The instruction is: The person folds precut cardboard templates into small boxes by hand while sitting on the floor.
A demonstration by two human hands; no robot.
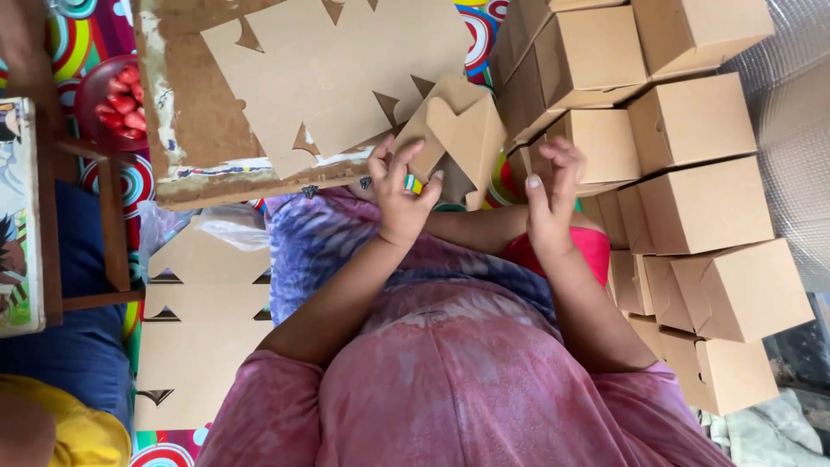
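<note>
At nine o'clock, along the left edge, stands a dark wooden frame (111,227) with a printed picture panel (17,216) beside it, and blue cloth (73,346) and a patch of yellow cloth (73,437) lie below. Up at ten o'clock a round red bowl of red and white sweets (119,99) rests on a bright mat of coloured rings (130,183). Below it, at seven o'clock, a stack of flat brown cardboard cut-outs with dark triangular notches (203,337) lies on the floor.

Toward twelve o'clock a worn wooden board (186,112) carries more flat brown cardboard blanks (337,69). Just under the board's near edge, the left hand (399,201) rises from a pink tie-dyed sleeve (259,406); its fingers are clamped on the lower corner of a half-folded brown cardboard box blank (462,130), which stands tilted just above centre, between the two hands. The right hand (552,203), at about one o'clock from centre, has its fingers raised and loosely curled beside the blank's right edge; whether they actually pinch the card cannot be told. A red cloth (588,246) shows behind that wrist.

From one to four o'clock a pile of folded, closed brown cardboard boxes (700,207) fills the right side, touching one another in rough rows. Silvery quilted sheeting (791,95) lies beyond them at three o'clock.
</note>
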